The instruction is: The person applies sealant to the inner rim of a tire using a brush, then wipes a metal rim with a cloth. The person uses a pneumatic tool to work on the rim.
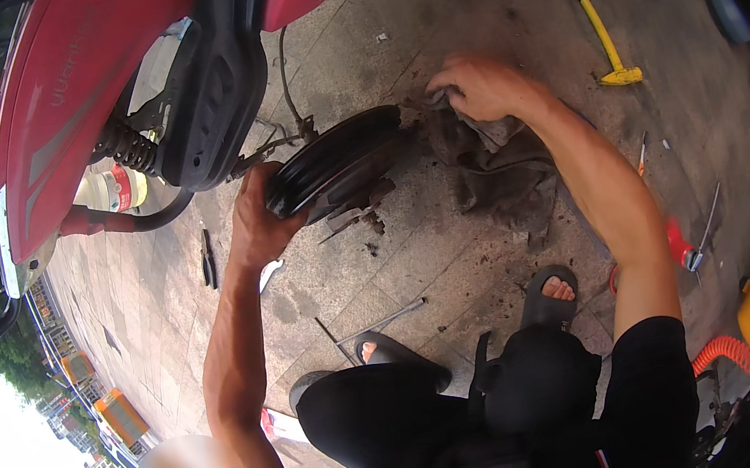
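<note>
1. Head view: the left hand's point(265, 222) grip is closed around the left edge of a black wheel point(338, 168), which tilts away to its right above paved ground point(454, 257).
2. Beyond the wheel's right end, the right hand's point(484, 89) fingers curl onto a crumpled gray rag point(506, 184).
3. Farther left, a pale, red-labelled container point(118, 185) sits partly hidden by a red scooter point(56, 115); contents indistinct.
</note>
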### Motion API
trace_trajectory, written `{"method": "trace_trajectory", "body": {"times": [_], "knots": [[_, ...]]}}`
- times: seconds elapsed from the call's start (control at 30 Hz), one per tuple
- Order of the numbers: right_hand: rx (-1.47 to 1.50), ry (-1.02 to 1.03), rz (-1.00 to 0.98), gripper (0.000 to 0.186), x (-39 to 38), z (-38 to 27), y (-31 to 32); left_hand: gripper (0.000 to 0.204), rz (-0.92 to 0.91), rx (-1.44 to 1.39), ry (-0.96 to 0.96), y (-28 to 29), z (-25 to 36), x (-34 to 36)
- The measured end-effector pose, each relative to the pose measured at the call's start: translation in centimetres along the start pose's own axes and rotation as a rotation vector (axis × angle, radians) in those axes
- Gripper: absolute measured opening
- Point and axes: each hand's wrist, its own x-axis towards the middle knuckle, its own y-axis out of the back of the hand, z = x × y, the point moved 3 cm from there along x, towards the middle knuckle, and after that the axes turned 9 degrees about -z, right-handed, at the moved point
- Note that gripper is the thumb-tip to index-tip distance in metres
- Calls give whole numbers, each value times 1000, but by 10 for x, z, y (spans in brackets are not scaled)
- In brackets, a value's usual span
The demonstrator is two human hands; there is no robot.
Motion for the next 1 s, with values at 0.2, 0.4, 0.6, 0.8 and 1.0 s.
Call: {"method": "trace_trajectory", "body": {"times": [0.2,0.4,0.6,0.8,1.0], "knots": [[170,360,53,33,3,-55,-13,64,-27,-29,-27,-5,-11,-3],[-156,23,-219,34,4,-6,-6,58,17,-24,-66,0,-11,-6],[51,538,18,32,13,-118,32,58,26,-60,-80,-3,-4,-3],[-278,96,-473,32,39,-81,6,56,35,-84,-98,-1,-3,-4],[-84,53,-105,33,-8,-57,29,55,19,-134,-88,-1,-13,-8]]}}
